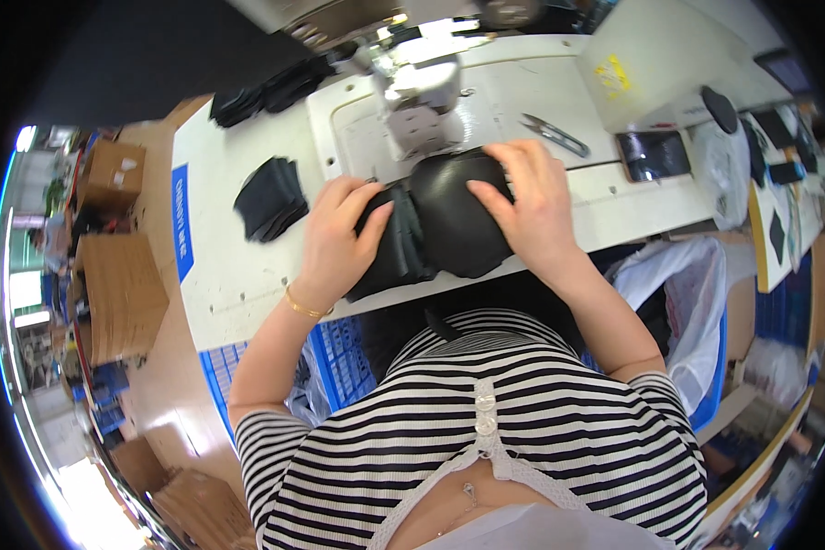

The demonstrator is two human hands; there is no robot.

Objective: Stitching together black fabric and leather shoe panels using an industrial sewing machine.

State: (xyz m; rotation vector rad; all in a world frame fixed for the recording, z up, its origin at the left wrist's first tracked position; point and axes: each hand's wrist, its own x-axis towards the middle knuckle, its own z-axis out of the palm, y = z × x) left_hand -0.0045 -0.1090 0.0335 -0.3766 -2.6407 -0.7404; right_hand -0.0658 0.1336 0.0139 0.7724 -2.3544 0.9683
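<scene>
A smooth, shiny black rounded piece (460,215), like leather or coated cloth, lies at the front of the white sewing table. My right hand (533,206) grips its upper right edge between thumb and fingers. Against its left side sits a stack of dark cloth pieces (399,243), and my left hand (344,229) is curled round the left part of that stack, fingertips partly hidden. Just beyond both hands stands the sewing machine head (422,101); the top edge of the black piece is close to it. Where the needle is, I cannot make out.
Another stack of dark pieces (272,199) lies to the left, with a dark pile (275,90) behind. Thread snips (556,135) and a phone (653,156) rest at the right. Blue crates (344,357) and a white-lined bin (706,321) stand below the table.
</scene>
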